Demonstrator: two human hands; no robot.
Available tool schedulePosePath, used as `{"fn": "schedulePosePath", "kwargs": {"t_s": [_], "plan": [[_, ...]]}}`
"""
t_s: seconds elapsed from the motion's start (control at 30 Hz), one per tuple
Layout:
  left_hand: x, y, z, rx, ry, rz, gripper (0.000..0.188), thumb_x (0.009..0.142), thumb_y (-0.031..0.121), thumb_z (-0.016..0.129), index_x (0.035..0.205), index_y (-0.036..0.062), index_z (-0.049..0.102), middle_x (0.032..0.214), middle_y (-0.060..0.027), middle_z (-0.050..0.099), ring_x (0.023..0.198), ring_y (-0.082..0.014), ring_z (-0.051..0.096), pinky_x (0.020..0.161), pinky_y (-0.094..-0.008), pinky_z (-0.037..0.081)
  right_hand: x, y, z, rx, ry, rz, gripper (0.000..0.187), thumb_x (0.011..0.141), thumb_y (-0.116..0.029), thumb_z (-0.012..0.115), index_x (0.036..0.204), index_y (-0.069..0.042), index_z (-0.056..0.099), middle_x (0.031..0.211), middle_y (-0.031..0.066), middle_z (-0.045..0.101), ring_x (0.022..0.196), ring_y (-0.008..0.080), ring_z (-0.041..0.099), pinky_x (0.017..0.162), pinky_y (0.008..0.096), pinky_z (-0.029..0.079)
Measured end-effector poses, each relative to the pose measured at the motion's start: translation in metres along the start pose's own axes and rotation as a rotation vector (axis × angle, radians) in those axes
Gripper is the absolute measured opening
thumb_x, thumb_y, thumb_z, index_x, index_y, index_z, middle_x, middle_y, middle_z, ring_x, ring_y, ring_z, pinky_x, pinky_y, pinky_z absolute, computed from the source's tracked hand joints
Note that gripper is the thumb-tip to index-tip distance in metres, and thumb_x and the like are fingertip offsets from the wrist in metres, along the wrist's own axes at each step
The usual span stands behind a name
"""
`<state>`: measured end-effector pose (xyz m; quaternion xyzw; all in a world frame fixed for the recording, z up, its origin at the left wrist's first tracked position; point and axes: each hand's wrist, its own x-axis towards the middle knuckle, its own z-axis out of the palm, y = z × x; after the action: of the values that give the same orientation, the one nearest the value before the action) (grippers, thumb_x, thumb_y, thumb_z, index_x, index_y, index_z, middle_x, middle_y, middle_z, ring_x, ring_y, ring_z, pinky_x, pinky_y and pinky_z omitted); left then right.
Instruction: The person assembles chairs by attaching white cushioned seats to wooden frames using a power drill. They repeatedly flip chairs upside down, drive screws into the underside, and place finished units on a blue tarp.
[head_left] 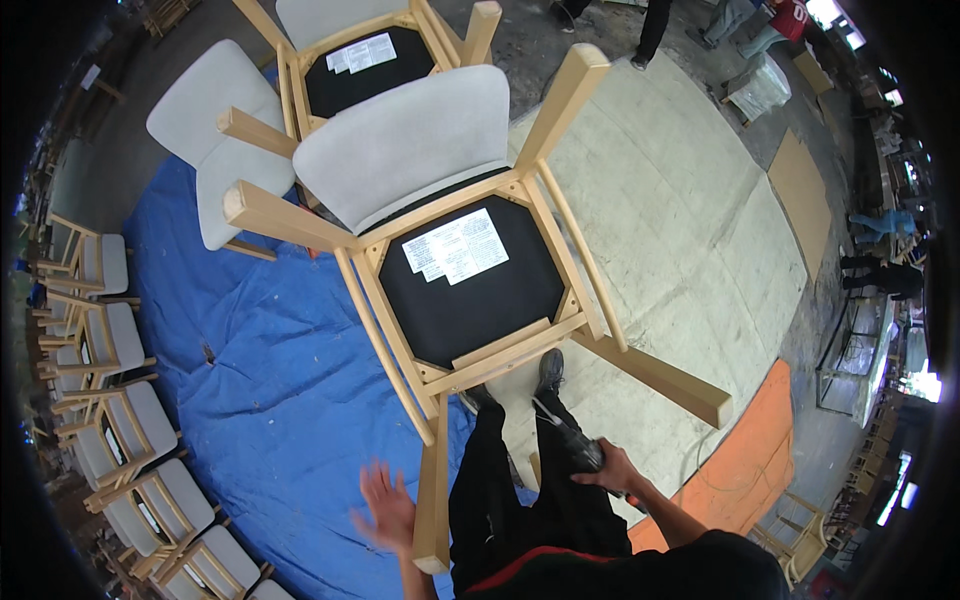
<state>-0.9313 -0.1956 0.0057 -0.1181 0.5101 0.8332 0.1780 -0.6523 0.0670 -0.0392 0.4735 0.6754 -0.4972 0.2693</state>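
An upturned wooden chair (480,315) with a grey padded back fills the middle of the view. Its black seat underside faces me and carries several white paper labels (462,246); the legs point up toward me. My right hand (612,470) is wrapped round a dark power screwdriver (574,444) whose long thin bit points toward the chair's near rail, apart from it. Slightly blurred, my left hand (386,508) is held with fingers spread, beside the near left chair leg (431,500), and holds nothing.
More grey-and-wood chairs stand at the far left (225,150) and beyond the middle one (370,75). Stacked chairs (125,430) line the left side. A blue tarp (250,380), a pale sheet (690,230) and an orange sheet (735,465) cover the floor. People (765,25) stand farther off.
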Motion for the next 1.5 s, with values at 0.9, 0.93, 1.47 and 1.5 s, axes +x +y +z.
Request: {"fn": "schedulePosePath", "kwargs": {"t_s": [0.9, 0.93, 1.47, 1.5], "plan": [[-0.003, -0.110, 0.242, 0.731, -0.040, -0.357, 0.032, 0.096, 0.035, 0.054, 0.069, 0.0193, 0.045, 0.050, 0.0075, 0.027, 0.037, -0.0067, 0.028, 0.031, -0.0244, 0.028, 0.145, 0.433, -0.098, 0.327, 0.476, 0.358, 0.086, 0.058, -0.049, 0.085, 0.118, -0.001, 0.047, 0.097, 0.0258, 0.067, 0.094, 0.0417, 0.066, 0.080, 0.0479, 0.054], [0.005, -0.107, 0.236, 0.729, -0.054, -0.387, 0.037, 0.096, 0.037, 0.054, 0.066, 0.0202, 0.042, 0.048, 0.0079, 0.028, 0.035, -0.0066, 0.028, 0.030, -0.0244, 0.027, 0.182, 0.452, -0.101, 0.353, 0.469, 0.339, 0.085, 0.058, -0.049, 0.085, 0.118, -0.002, 0.046, 0.097, 0.0268, 0.067, 0.093, 0.0428, 0.065, 0.081, 0.0489, 0.053], [0.039, -0.170, 0.261, 1.445, 0.167, -0.135, 0.048, 0.094, 0.043, 0.053, 0.055, 0.0204, 0.036, 0.046, 0.0047, 0.029, 0.038, -0.0107, 0.032, 0.037, -0.0260, 0.031, 0.498, 0.609, 0.028, 0.136, 0.355, 0.151, 0.065, 0.069, -0.038, 0.078, 0.125, -0.019, 0.050, 0.100, 0.0135, 0.065, 0.097, 0.0331, 0.064, 0.082, 0.0444, 0.051], [0.035, -0.176, 0.265, 1.439, 0.159, -0.131, 0.048, 0.094, 0.043, 0.053, 0.055, 0.0203, 0.037, 0.046, 0.0044, 0.030, 0.038, -0.0111, 0.032, 0.038, -0.0264, 0.032, 0.495, 0.606, 0.031, 0.142, 0.412, 0.172, 0.065, 0.068, -0.036, 0.079, 0.124, -0.019, 0.051, 0.102, 0.0132, 0.065, 0.099, 0.0326, 0.062, 0.084, 0.0451, 0.049]]}}
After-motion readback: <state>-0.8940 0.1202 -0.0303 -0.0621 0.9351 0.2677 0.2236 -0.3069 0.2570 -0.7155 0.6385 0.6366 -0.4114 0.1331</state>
